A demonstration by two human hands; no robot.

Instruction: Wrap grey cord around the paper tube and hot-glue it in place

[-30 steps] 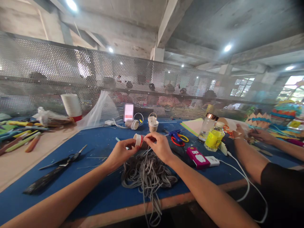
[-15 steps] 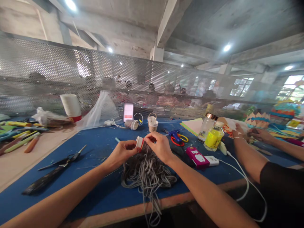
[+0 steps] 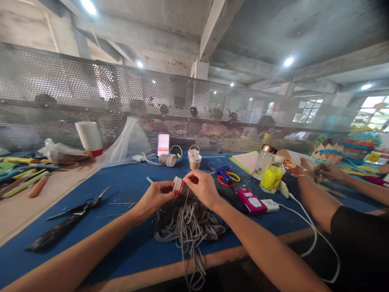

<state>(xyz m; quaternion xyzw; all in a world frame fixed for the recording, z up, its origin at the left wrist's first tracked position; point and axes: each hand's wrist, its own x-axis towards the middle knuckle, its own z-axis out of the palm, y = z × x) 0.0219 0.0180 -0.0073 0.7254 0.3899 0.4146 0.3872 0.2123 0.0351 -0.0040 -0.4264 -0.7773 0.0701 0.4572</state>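
Observation:
My left hand [image 3: 155, 198] grips a small white paper cup [image 3: 178, 183] with a red band, tipped on its side. Grey cord covers part of the cup's wall. Against the cup, the thumb and fingers of my right hand [image 3: 203, 188] are pinched together on a strand of grey cord; the fingertips partly hide it. Below both hands a loose tangle of grey cord [image 3: 194, 227] lies on the blue table mat [image 3: 121, 235], some strands hanging over the front edge. Beyond them stand a small handled basket [image 3: 194, 159] and a cord-wrapped cup [image 3: 168, 160] on its side.
Black scissors [image 3: 83, 207] lie left. To the right are a blue glue gun [image 3: 224, 176], a magenta box [image 3: 249, 200], a glass jar [image 3: 263, 164] and a yellow bottle [image 3: 271, 177]. A phone [image 3: 163, 144] and stacked paper cups [image 3: 89, 137] stand behind. A co-worker's arm [image 3: 313, 194] reaches in at right.
The view has shifted very slightly. Both hands keep their hold on the cup and the cord, with hardly any movement of the fingers.

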